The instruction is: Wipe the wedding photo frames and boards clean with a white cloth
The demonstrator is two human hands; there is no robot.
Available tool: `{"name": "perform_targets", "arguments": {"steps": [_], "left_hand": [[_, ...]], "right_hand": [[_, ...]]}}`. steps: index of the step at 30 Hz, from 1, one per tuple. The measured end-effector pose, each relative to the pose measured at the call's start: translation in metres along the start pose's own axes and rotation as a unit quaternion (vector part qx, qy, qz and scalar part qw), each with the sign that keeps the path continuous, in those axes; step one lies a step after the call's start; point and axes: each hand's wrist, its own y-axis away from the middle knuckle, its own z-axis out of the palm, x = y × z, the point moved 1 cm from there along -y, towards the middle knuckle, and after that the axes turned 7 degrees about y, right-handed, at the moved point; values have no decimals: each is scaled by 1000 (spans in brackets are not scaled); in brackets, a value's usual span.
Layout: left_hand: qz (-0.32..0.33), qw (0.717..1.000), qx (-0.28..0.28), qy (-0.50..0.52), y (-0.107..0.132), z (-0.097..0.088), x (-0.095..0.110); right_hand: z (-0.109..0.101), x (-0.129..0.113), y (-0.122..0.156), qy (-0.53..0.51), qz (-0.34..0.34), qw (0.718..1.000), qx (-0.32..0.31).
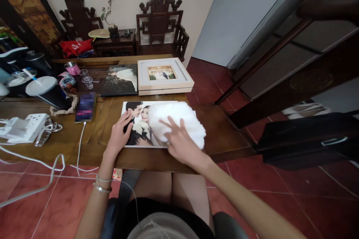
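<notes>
A glossy photo print of a couple [141, 134] lies flat on the wooden table [157, 158] in front of me. Over its right part is spread a white cloth [190, 121], which hides that side of the picture and hangs past the right edge. My left hand [120, 132] rests on the print's left edge with fingers stretched out. On the cloth lies my right hand [179, 138], its fingers spread and pressing down from above; the hand is slightly blurred.
Behind the print sit a dark photo panel [120, 78] and a pale framed picture [179, 73]. To the left are a lidded cup [46, 89], a phone [85, 107] on a white cable, a claw clip [47, 131] and a power strip [28, 129].
</notes>
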Motion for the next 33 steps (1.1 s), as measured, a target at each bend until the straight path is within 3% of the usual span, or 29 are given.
{"name": "perform_targets", "arguments": {"steps": [4,7,10,16,19,21,24,29,33], "left_hand": [[-5,1000,-6,-1,0,-1,0],[-5,1000,-17,-4,0,-1,-2],[3,1000,-21,-5,0,0,-3],[-2,1000,-17,-7,0,-1,-3],[-5,1000,-11,-1,1,-1,-1],[-2,1000,-6,3,1,-1,-1],[3,1000,0,3,1,-1,-1],[5,1000,-4,-8,0,0,-2],[10,1000,-25,-11,0,1,-5]], "right_hand": [[1,-33,55,-21,-34,999,9],[-8,-38,61,-23,-44,999,-15],[-17,-23,33,-14,-36,999,-31],[-12,24,-58,44,35,998,-22],[-5,27,-71,74,47,996,-13],[0,19,-59,75,33,997,-7],[2,-5,-17,52,9,998,-28],[-21,-42,49,-28,-39,996,-77],[-47,-34,40,-65,-54,989,-119]]}}
